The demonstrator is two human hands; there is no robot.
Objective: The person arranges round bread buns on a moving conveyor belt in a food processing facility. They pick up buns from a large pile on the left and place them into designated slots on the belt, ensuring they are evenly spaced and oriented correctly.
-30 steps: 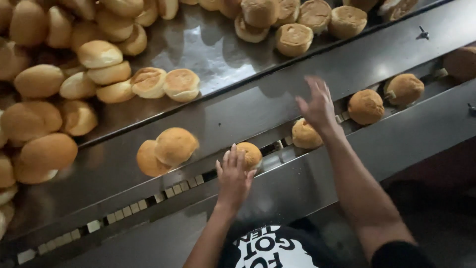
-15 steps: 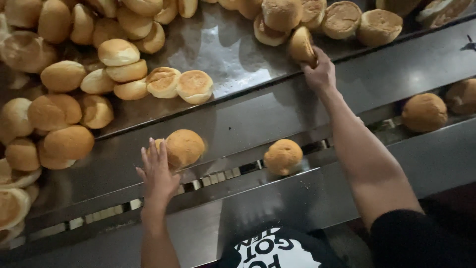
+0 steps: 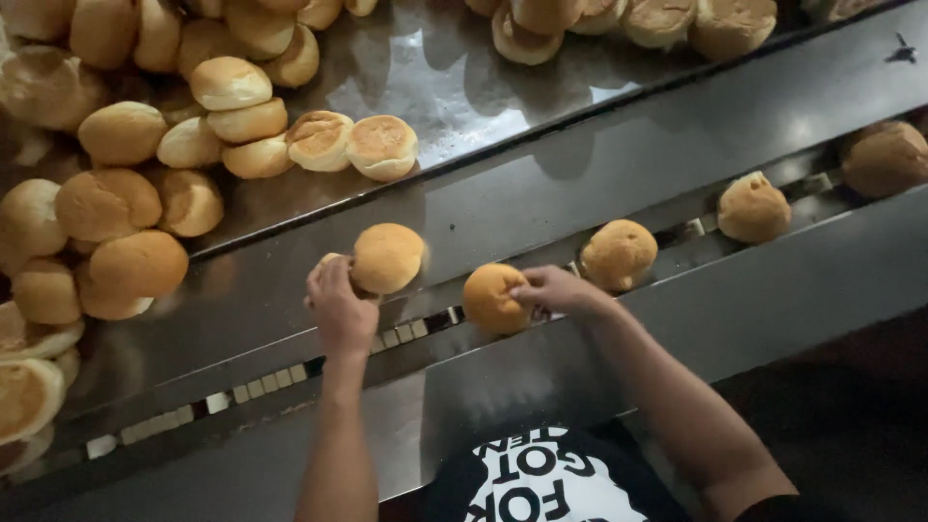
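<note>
My left hand (image 3: 340, 307) is clasping a bun (image 3: 385, 257) on the steel bench (image 3: 541, 208) while my right hand (image 3: 553, 288) pinches another bun (image 3: 494, 298) onto the conveyor slot (image 3: 242, 391); next I'd judge a clean release.

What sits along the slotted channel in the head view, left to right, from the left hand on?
Left hand → bun at that hand → bun under the right hand's fingertips → right hand → third bun → fourth bun → darker bun at the edge.
</note>
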